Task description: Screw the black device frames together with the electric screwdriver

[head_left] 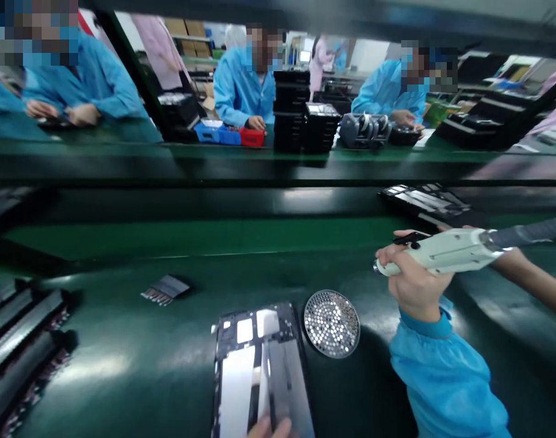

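My right hand (pixel 417 283) is wrapped round a pale green electric screwdriver (pixel 455 252), raised above the bench and tip pointing left. At the bottom edge, the fingertips of my left hand (pixel 271 429) are on an opened tablet housing (pixel 235 383), the rest of that hand out of frame. The housing lies flat, with silver panels and a black frame around its inner parts. Just right of it sits a round metal dish (pixel 331 322) with many small holes, shiny bits filling them, likely screws.
A small grey part (pixel 166 289) lies on the green bench (pixel 123 340). Dark long trays (pixel 22 340) are at left. Another person's forearm (pixel 531 283) reaches in near a stack of housings (pixel 428 204). Behind a raised ledge, co-workers in blue (pixel 244 85) work near black stacked trays (pixel 291 109).
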`<state>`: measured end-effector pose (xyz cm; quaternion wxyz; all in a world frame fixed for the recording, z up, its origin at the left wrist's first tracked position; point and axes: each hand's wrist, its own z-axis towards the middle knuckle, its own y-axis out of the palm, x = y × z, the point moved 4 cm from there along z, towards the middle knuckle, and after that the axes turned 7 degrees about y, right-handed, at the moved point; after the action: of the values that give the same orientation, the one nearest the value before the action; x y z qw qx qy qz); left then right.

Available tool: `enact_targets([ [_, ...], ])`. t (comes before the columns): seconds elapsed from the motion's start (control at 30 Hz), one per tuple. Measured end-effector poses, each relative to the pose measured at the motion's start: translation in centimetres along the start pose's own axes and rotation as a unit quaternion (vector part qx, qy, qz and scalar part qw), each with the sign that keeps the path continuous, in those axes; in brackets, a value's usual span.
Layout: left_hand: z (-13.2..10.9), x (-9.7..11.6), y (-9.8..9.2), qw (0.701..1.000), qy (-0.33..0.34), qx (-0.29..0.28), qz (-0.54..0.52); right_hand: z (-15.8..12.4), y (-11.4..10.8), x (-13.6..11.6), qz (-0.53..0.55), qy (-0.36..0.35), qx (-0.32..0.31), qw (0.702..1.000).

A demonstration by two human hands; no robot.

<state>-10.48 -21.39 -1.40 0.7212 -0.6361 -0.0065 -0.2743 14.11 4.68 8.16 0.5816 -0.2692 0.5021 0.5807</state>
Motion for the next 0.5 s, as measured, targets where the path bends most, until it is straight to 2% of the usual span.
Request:
enact_targets([
  [0.07,2.4,-1.8,-0.3,0.998,0.037,-0.006,0.045,-0.2,-0.1,-0.2,0.001,0.0,-0.012,1.0],
  [0.13,6.2,-4.5,-0.9,0.994,0.024,-0.016,0.102,-0.4,-0.2,-0.3,-0.013,0.0,-0.02,1.0],
  [0.17,8.6,-6.4,-1.4,0.988,-0.007,-0.035,0.151,-0.4,-0.1,-0.3,-0.021,0.001,-0.026,0.999],
  [0.23,13.3,-11.2,-2.8,0.963,-0.159,-0.089,0.198,-0.3,0.0,0.1,-0.034,0.011,-0.036,0.999],
  [0.33,19.0,-16.4,-5.9,0.95,-0.224,-0.09,0.197,0.4,0.2,1.3,-0.046,0.04,-0.034,0.998],
  [0.4,21.0,-17.3,-7.3,0.951,-0.223,-0.079,0.2,0.6,0.6,1.8,-0.057,0.054,-0.038,0.996],
  [0.5,22.2,-15.0,-6.8,0.963,-0.157,-0.051,0.211,0.4,1.6,1.7,-0.081,0.036,-0.058,0.994],
])
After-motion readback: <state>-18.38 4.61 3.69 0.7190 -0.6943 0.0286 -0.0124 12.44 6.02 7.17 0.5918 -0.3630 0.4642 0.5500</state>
